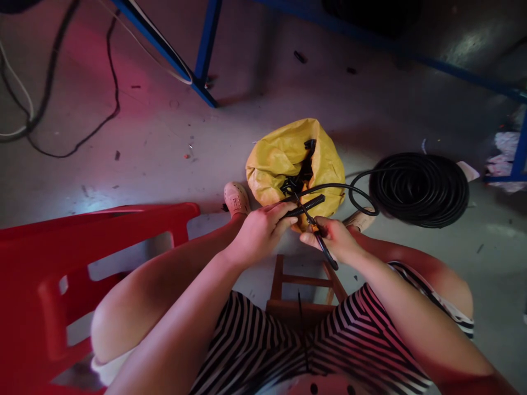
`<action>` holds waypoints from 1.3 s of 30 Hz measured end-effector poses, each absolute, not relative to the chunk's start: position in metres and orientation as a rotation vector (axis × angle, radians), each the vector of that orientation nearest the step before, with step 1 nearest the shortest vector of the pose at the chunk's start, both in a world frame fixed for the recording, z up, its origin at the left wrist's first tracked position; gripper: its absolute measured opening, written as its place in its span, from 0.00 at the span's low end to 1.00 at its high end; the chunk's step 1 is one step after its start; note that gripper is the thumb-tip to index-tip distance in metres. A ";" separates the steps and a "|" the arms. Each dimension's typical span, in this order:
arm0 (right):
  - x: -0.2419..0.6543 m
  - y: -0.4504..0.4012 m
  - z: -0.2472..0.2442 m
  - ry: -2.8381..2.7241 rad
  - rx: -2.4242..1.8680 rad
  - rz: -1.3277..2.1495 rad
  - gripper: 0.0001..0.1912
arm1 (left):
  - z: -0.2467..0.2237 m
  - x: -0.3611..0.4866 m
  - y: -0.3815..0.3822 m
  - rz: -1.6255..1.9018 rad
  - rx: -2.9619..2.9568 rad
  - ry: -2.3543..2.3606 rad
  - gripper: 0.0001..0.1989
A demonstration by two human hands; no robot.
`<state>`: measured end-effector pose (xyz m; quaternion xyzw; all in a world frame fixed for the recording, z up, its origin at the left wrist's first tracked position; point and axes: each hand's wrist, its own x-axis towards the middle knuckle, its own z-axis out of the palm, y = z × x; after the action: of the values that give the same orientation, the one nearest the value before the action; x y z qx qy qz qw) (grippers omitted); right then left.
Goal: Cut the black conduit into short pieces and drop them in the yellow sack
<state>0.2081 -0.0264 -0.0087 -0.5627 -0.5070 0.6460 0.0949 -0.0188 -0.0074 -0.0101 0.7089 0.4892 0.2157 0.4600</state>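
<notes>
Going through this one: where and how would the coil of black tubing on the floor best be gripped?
Probably around the stacked loops at the right edge of the coil, coming from above and the person's right. It lies flat, with its edge bare there, while a loose strand leads off its left side over the yellow bag and might snag.

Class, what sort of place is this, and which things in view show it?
Probably a workshop or factory: a big coil of black tube or cable, a yellow sack with black pieces inside, and a blue frame suggest it.
</notes>
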 end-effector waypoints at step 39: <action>0.225 0.005 0.014 -0.801 -1.540 1.580 0.21 | 0.006 -0.017 0.000 0.293 1.476 0.964 0.17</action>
<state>0.2248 0.0054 0.0138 -0.6050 -0.3145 0.6208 0.3868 -0.0171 0.0004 0.0059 0.6435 0.4202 0.1280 0.6268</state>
